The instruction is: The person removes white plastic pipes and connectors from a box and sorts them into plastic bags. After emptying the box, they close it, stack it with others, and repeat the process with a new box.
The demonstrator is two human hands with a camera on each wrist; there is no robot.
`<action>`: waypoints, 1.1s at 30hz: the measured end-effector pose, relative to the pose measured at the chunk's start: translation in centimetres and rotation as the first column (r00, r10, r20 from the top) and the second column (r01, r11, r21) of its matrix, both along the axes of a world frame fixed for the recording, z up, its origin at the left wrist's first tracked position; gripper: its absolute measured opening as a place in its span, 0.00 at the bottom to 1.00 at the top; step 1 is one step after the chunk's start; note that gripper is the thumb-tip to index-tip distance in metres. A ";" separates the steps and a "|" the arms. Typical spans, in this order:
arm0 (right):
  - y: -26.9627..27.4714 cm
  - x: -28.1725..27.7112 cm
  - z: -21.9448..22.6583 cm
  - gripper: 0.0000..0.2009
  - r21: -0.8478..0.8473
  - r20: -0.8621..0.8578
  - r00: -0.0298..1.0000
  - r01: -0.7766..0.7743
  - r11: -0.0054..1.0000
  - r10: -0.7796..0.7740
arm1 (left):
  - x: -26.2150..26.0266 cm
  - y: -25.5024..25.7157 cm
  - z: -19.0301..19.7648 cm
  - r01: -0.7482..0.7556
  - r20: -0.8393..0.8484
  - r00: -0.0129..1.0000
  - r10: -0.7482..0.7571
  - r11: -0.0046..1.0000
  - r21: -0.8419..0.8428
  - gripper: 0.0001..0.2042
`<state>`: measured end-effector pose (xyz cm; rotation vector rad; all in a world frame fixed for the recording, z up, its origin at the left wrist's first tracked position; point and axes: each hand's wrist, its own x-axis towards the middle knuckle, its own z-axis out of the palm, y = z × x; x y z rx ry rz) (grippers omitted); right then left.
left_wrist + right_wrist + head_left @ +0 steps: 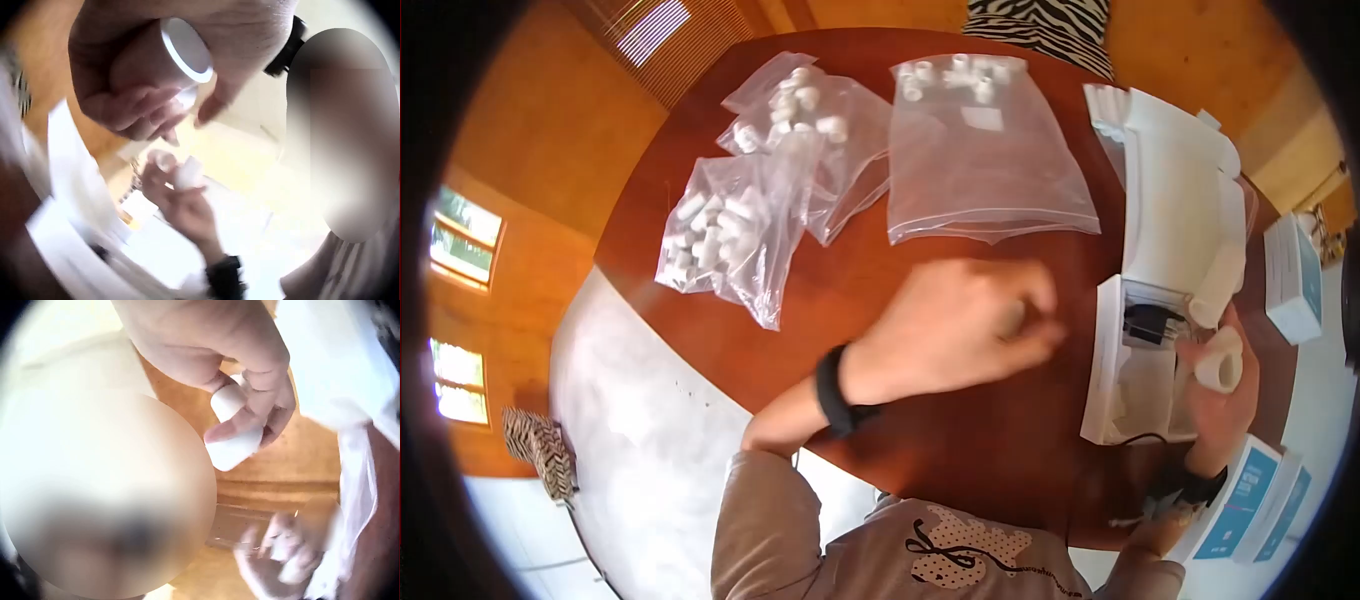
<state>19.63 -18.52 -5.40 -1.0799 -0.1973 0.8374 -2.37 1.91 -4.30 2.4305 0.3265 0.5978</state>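
Note:
My left hand (945, 325) is raised over the middle of the table, blurred. In the left wrist view its fingers curl round a white plastic pipe fitting (187, 50) whose round open end shows. My right hand (1225, 405) is at the right, over an open white box (1105, 370). Between its thumb and fingers it grips white pipe-fitting pieces (234, 449); one shows a round opening in the head view. I cannot tell whether these are joined. Inside the box lie a black adapter-like item (1148, 324) and a cable.
Clear plastic bags (990, 185) of white fittings lie across the back and left of the brown table (850, 280). The box's raised lid (1180, 190) stands at the right. White-and-blue boxes (1295, 280) sit beyond the table's right edge, others (1245, 500) nearer.

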 end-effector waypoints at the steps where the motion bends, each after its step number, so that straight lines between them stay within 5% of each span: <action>1: -0.2 -0.4 0.2 0.17 0.078 -0.127 0.980 -0.146 0.986 0.155 | -1.7 1.1 0.0 -0.175 -0.002 0.984 0.179 0.961 0.215 0.07; 2: 0.5 -0.9 0.5 0.17 0.098 -0.194 0.950 -0.229 0.968 0.244 | -3.7 2.8 -1.3 -0.323 -0.011 0.933 0.360 0.850 0.417 0.06; 3: 1.1 -1.4 0.8 0.17 0.117 -0.256 0.908 -0.310 0.943 0.330 | -5.3 4.4 -1.9 -0.496 0.080 0.852 0.518 0.747 0.442 0.06; 5: 4.0 -4.1 1.4 0.17 0.022 -0.261 0.887 -0.390 0.921 0.381 | -8.1 6.1 -1.7 -0.700 0.037 0.572 0.819 0.464 0.543 0.14; 9: 8.5 -7.5 2.8 0.17 -0.176 -0.159 0.834 -0.550 0.816 0.528 | -12.8 8.9 -4.2 -0.789 0.071 0.330 0.941 0.233 0.569 0.12; 11: 11.7 -9.5 3.3 0.16 -0.325 -0.066 0.790 -0.595 0.736 0.610 | -14.0 9.4 -5.2 -0.836 0.103 0.294 0.950 0.204 0.510 0.08; 14: 16.7 -10.7 1.7 0.15 -0.295 -0.019 0.503 -0.829 0.476 0.864 | -14.0 7.8 -4.4 -0.906 0.199 0.280 0.939 0.190 0.377 0.08; 19: 26.8 -18.5 -1.5 0.16 -0.304 0.108 0.176 -0.931 0.201 0.978 | -14.6 7.8 -3.6 -0.915 0.367 0.300 0.880 0.157 0.371 0.06; 21: 31.4 -21.9 -3.6 0.10 -0.086 0.166 0.107 -0.989 0.122 0.980 | -14.7 7.6 -2.7 -0.903 0.404 0.306 0.862 0.130 0.409 0.07; 22: 33.3 -23.3 -4.8 0.08 0.004 0.233 0.227 -0.973 0.232 0.946 | -15.0 7.9 -2.9 -0.905 0.415 0.298 0.859 0.116 0.409 0.08; 26: 32.7 -23.7 -3.1 0.06 0.001 0.366 0.291 -0.950 0.313 0.884 | -15.6 7.7 -2.0 -0.907 0.357 0.281 0.891 0.124 0.403 0.12; 29: 29.6 -21.3 -4.7 0.11 0.231 0.186 0.410 -0.901 0.366 0.893 | -13.3 5.5 -0.8 -0.940 0.512 0.305 0.803 0.167 0.298 0.15; 31: 26.5 -20.0 -3.6 0.13 0.195 -0.204 0.408 -0.874 0.445 0.890 | -11.7 4.7 -1.2 -0.812 0.471 0.453 0.757 0.569 -0.134 0.14; 32: 24.4 -19.1 -3.1 0.13 0.201 -0.315 0.418 -0.848 0.490 0.852 | -8.8 2.0 0.2 -0.682 0.373 0.514 0.773 0.631 -0.369 0.13; 33: 22.5 -18.2 -2.9 0.14 0.199 -0.423 0.417 -0.823 0.532 0.804 | -8.5 2.2 -1.1 -0.579 0.289 0.692 0.661 0.748 -0.324 0.15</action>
